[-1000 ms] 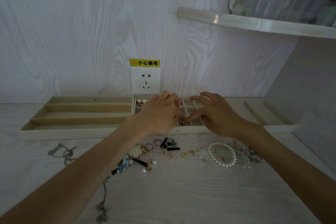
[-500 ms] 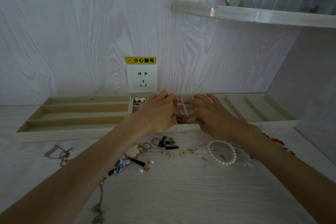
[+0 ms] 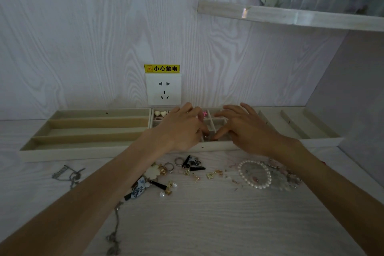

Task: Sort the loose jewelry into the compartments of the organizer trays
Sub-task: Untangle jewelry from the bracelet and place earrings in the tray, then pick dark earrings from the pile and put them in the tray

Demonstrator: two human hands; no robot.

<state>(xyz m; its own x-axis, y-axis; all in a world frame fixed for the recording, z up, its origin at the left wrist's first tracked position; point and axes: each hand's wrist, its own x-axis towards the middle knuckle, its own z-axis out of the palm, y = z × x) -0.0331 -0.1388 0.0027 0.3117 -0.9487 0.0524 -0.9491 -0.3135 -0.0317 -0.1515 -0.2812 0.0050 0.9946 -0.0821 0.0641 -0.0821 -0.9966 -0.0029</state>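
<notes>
Both hands over the small-cell tray (image 3: 207,147) at the wall; left hand (image 3: 182,129) fingers curled, hold unclear; right hand (image 3: 247,129) fingers spread, thumb dipping into a cell; loose jewelry (image 3: 187,170) just in front of tray's near edge; bare desk (image 3: 228,224) nearer the person.

I see both of my forearms come in from the near corners and meet in the far middle of the view. My left hand (image 3: 182,129) lies with its back up, the fingers bent down and forward, and the thumb side turned to the right. My right hand (image 3: 247,129) is also with the back up; its outer fingers are spread and rather straight, while the thumb and the first finger point down and to the left, toward the left hand. The fingertips of the two hands are very near each other, maybe touching. I cannot tell if either hand pinches something, because the tips are hidden.
</notes>
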